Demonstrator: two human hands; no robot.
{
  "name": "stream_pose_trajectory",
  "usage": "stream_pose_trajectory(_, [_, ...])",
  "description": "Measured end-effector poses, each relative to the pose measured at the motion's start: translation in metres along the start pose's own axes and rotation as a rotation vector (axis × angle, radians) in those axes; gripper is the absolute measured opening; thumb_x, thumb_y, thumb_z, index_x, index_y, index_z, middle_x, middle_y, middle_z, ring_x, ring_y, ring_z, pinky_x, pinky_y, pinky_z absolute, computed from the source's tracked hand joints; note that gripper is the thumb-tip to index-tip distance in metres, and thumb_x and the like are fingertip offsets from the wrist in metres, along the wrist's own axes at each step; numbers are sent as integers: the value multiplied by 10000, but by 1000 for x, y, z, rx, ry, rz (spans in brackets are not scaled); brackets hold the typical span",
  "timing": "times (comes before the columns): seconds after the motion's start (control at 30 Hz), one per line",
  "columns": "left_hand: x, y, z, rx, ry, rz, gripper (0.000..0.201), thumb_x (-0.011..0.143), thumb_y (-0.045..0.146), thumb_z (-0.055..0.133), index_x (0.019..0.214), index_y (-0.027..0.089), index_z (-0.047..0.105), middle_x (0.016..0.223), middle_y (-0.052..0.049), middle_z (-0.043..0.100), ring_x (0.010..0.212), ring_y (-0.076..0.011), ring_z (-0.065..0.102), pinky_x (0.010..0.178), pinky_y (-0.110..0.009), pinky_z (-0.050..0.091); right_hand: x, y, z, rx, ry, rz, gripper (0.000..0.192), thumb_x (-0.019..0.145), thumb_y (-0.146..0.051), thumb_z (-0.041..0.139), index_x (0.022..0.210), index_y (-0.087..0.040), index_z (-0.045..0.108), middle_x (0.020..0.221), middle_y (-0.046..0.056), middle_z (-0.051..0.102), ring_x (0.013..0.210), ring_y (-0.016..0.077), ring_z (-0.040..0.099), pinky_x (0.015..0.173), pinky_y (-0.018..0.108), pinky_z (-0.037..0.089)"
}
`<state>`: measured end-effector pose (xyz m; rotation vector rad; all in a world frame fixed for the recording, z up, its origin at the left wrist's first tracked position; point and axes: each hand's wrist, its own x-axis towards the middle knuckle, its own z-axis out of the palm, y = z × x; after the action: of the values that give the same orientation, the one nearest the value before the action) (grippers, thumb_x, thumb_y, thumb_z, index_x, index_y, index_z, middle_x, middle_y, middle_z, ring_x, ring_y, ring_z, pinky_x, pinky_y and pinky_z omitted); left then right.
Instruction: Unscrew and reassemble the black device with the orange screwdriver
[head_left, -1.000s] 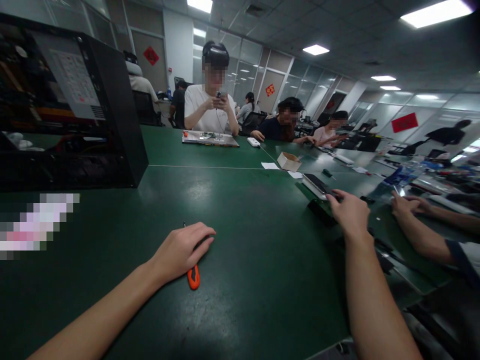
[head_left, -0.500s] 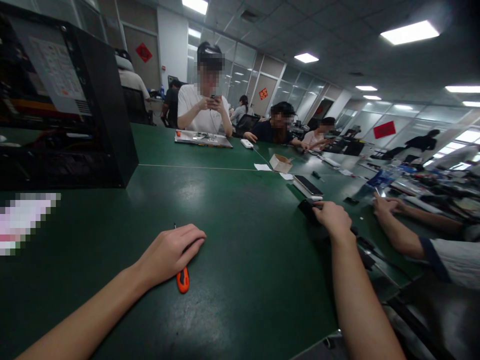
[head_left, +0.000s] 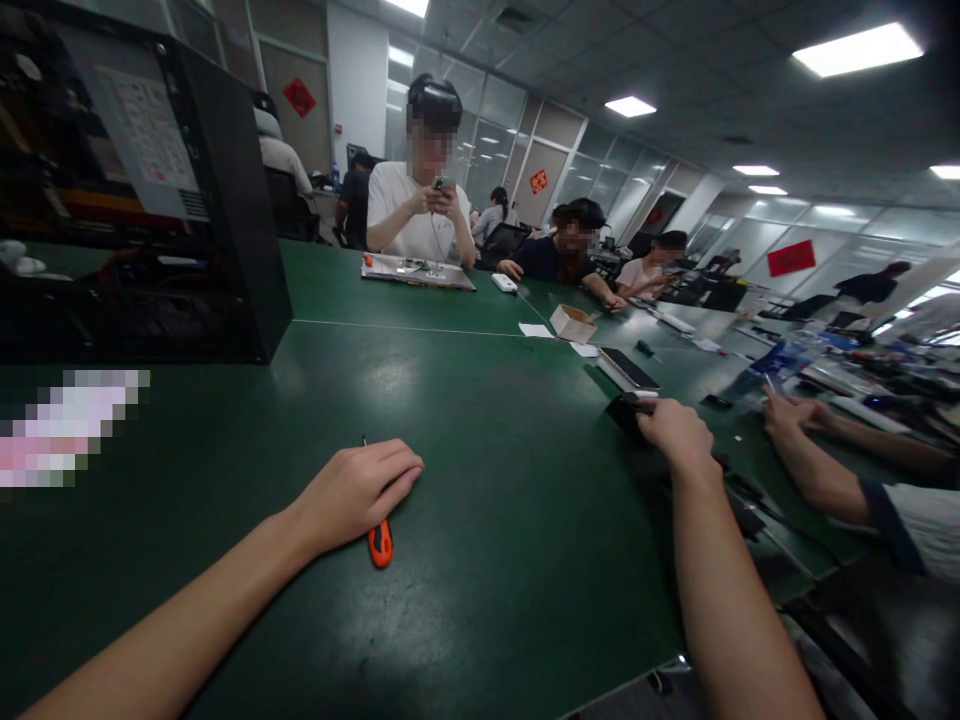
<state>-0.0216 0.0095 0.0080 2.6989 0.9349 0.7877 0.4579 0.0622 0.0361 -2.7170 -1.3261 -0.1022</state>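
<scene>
The orange screwdriver [head_left: 380,541] lies on the green table [head_left: 480,420] under the left hand [head_left: 358,492], whose curled fingers cover it loosely. The right hand [head_left: 677,433], arm stretched forward, closes on a black device [head_left: 624,412] at the table edge.

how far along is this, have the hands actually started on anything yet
Barely started, it seems. Done: nothing visibly opened or taken apart near the hands. In hand: the left hand lies over an orange-handled screwdriver on the green table; the right hand touches a small black device at the table's edge. Left: apparently all work on that device.
</scene>
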Motion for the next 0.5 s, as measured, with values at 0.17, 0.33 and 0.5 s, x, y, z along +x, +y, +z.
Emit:
stream_pose_trajectory(0.17, [-1, -1, 1, 7, -1, 21, 304, 1043, 281, 397, 1010, 185, 684, 954, -51, 706, 841, -181, 684, 785, -288, 532, 5, -1, 6, 1, 55, -22, 394, 905, -342, 569, 1250, -241, 729, 1152, 219, 724, 1065, 400, 698, 837, 504, 558])
stream_pose_trajectory(0.33, [-1, -1, 1, -8, -2, 15, 291, 1044, 268, 401, 1009, 190, 679, 938, -35, 698, 829, -175, 679, 778, -286, 523, 14, -9, 19, 54, 142, -183, 416, 978, -336, 483, 1292, -164, 695, 1289, 207, 671, 1182, 335, 647, 974, 429, 514])
stream_pose_trajectory(0.5, [-2, -5, 3, -14, -12, 34, 304, 1053, 284, 389, 1021, 195, 678, 963, -31, 699, 838, -169, 675, 794, -283, 517, 25, -11, 36, 72, 143, -268, 338, 1016, -262, 495, 1297, -161, 653, 1285, 148, 665, 1176, 252, 639, 1031, 431, 492])
